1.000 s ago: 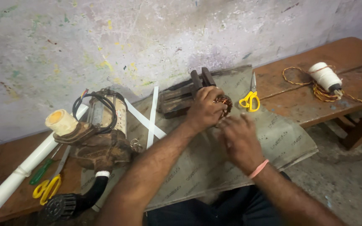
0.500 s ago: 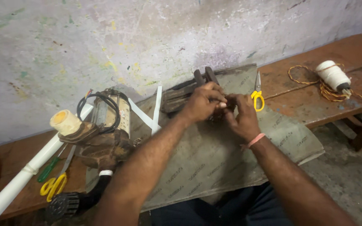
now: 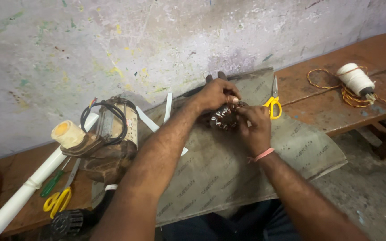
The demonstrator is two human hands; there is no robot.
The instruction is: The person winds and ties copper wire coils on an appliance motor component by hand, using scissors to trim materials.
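Observation:
A round motor stator (image 3: 223, 118) with metal teeth and copper windings rests on a grey insulating sheet (image 3: 228, 169). My left hand (image 3: 217, 94) grips it from the top and far side. My right hand (image 3: 253, 127), with a pink band at the wrist, presses its fingertips against the stator's right edge. Both hands meet over the part, hiding most of it. Dark metal pieces (image 3: 215, 76) poke out just behind my left hand.
Yellow-handled scissors (image 3: 273, 103) lie right of my hands. A spool of white thread (image 3: 356, 79) with orange cord sits on the wooden bench (image 3: 331, 111). At left are a pump motor (image 3: 108, 143), white pipe (image 3: 27, 187), green screwdriver (image 3: 52, 184), second scissors (image 3: 59, 198) and white strips (image 3: 168, 107).
My right hand has moved up from the sheet to join my left on the stator. The view has shifted slightly, with the hands now more centred.

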